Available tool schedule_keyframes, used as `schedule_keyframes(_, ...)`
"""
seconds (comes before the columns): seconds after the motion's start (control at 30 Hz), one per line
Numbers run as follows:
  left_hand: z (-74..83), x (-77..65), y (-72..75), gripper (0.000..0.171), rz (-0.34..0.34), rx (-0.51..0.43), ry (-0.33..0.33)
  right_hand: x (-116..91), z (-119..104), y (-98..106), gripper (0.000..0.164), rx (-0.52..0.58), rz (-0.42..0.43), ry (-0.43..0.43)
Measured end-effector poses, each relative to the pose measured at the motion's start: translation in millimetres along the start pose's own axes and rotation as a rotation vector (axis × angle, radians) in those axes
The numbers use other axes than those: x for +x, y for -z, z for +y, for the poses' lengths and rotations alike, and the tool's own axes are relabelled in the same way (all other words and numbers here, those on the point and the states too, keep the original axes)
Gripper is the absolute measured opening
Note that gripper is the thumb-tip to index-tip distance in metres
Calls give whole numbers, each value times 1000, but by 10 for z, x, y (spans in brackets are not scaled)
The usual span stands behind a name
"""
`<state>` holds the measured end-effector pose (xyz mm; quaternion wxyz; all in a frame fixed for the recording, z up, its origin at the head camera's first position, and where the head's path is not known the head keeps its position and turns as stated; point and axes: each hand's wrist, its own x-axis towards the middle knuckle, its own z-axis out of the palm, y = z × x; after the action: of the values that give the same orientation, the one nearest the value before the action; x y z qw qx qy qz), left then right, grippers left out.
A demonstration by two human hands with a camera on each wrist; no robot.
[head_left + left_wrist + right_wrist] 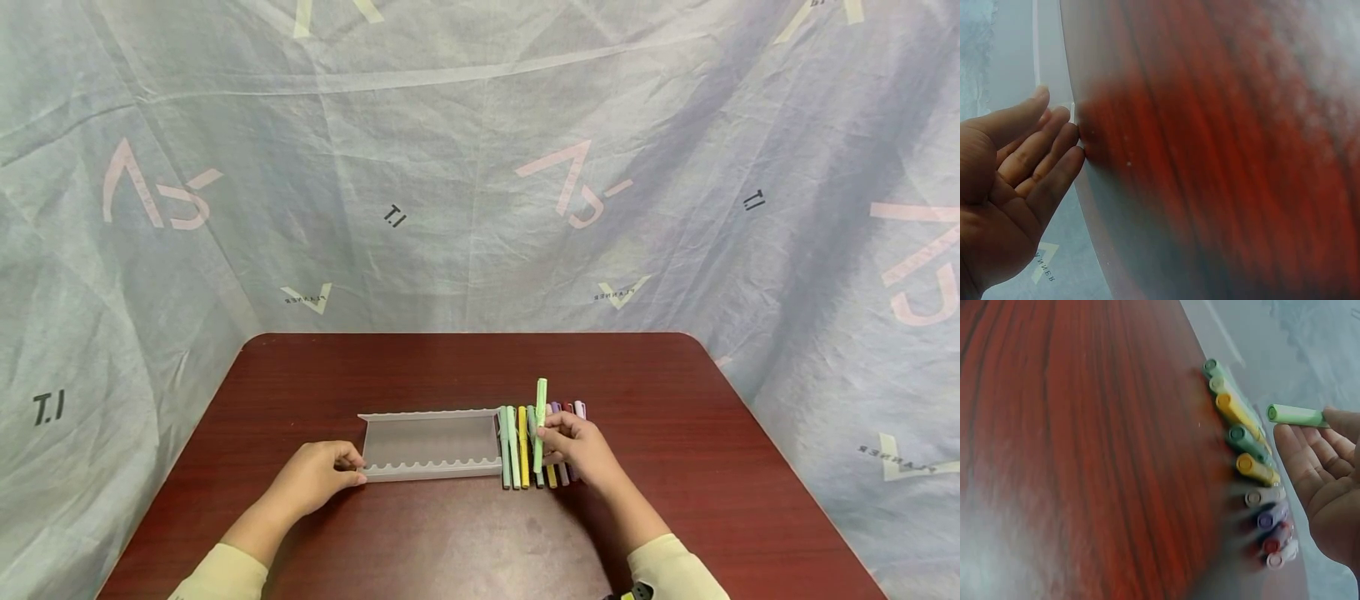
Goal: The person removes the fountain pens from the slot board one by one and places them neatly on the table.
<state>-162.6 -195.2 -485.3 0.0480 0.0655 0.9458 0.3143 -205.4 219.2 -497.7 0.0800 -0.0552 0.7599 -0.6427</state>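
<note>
A pale grey tray (pixel 433 475) with scalloped long edges lies on the table. My left hand (pixel 324 477) is at its near left corner, thumb and fingertips pinching the edge; in the left wrist view the other fingers (pixel 1054 181) extend loosely. My right hand (pixel 585 450) pinches a light green capped pen (pixel 541 408) between thumb and fingers, raised and tilted above a row of pens. The right wrist view shows this pen (pixel 1297 415) apart from the row, one end toward the camera. In that row, a yellow pen (pixel 523 450) lies beside green ones.
Several more pens, including a purple pen (pixel 1269 519) and a dark red pen (pixel 1275 540), lie side by side against the tray's right end. The dark red wooden table (pixel 450 542) has rounded far corners. Printed grey cloth (pixel 465 167) hangs around its back and sides.
</note>
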Motion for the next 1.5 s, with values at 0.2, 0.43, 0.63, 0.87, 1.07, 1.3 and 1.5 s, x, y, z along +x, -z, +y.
schedule_keyframes(0.2,-1,-8,-2,12,0,-1,3,-47,81,148,33,-11,27,-14)
schedule_keyframes(0.43,-6,-2,-4,12,-3,5,0,-90,147,365,33,-22,65,-13)
schedule_keyframes(0.63,-13,3,-8,13,-4,9,-5,-109,182,560,33,-39,108,-22)
schedule_keyframes(0.87,-13,4,-7,13,1,9,-8,-142,227,719,37,-39,124,-36)
schedule_keyframes(1.07,-11,0,-8,13,-2,3,-5,-165,251,812,37,-88,146,-80)
schedule_keyframes(1.3,-6,1,-5,13,2,7,-11,-146,279,881,30,-268,192,-152)
schedule_keyframes(1.5,-14,5,-12,13,7,8,-12,-106,303,882,26,-444,197,-189)
